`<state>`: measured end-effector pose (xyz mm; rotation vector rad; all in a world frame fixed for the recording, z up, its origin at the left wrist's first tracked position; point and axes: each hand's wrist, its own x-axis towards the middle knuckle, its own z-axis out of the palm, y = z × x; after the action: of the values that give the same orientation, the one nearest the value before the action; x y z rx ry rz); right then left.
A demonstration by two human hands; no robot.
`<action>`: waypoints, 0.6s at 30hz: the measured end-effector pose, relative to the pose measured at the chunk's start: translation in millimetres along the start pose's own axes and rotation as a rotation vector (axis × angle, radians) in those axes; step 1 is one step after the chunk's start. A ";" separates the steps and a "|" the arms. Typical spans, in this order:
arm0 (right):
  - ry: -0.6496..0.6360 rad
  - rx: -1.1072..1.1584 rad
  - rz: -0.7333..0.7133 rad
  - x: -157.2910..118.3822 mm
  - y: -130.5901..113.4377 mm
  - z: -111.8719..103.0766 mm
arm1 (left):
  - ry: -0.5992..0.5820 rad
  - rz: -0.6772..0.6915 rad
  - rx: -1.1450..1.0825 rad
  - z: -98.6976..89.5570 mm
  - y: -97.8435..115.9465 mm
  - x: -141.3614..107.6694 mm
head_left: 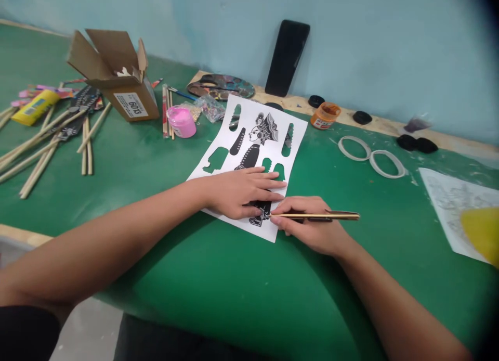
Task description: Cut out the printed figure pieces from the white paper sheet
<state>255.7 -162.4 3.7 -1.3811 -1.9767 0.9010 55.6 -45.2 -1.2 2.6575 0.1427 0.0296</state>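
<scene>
A white sheet [212, 137] with black printed puppet figure parts and several cut-out holes lies on the green table. My left hand [237, 192] rests flat on its lower half, fingers spread, covering part of the print. In my right hand [307, 226] is a slim gold-and-dark pen [317, 216], pinched between thumb and fingers and held almost level. Its tip meets the sheet at the lower right of the printed figure [258, 129], close to my left thumb. The exact point of contact is too small to make out.
An open cardboard box [117, 93], a pink paint jar [181, 123] and wooden sticks [42, 147] lie left. Behind are a paint palette [224, 85], an orange paint jar [325, 116] and a phone [287, 58] against the wall. Two pale rings [386, 164] and another sheet [448, 215] are right.
</scene>
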 end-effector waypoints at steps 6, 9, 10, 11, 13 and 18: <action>0.017 -0.072 -0.061 0.9 2.5 4.9 | -0.013 0.008 0.042 2.5 -1.5 0.3; 0.023 -0.074 -0.084 0.8 2.9 5.7 | 0.013 0.030 0.058 3.4 -3.4 0.5; 0.025 -0.072 -0.084 0.8 2.9 5.7 | 0.010 0.038 0.067 3.4 -4.0 0.7; 0.027 -0.070 -0.081 0.8 2.8 5.7 | 0.002 0.043 0.077 3.3 -4.4 0.8; 0.028 -0.065 -0.073 0.9 2.8 5.5 | -0.022 0.049 0.095 2.8 -4.8 1.2; 0.015 -0.063 -0.085 1.4 3.5 5.4 | -0.026 0.039 0.094 2.1 -4.0 1.4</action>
<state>253.2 -161.3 -2.2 -1.3233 -2.0525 0.7938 56.7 -42.4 -4.9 2.7531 0.0864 0.0014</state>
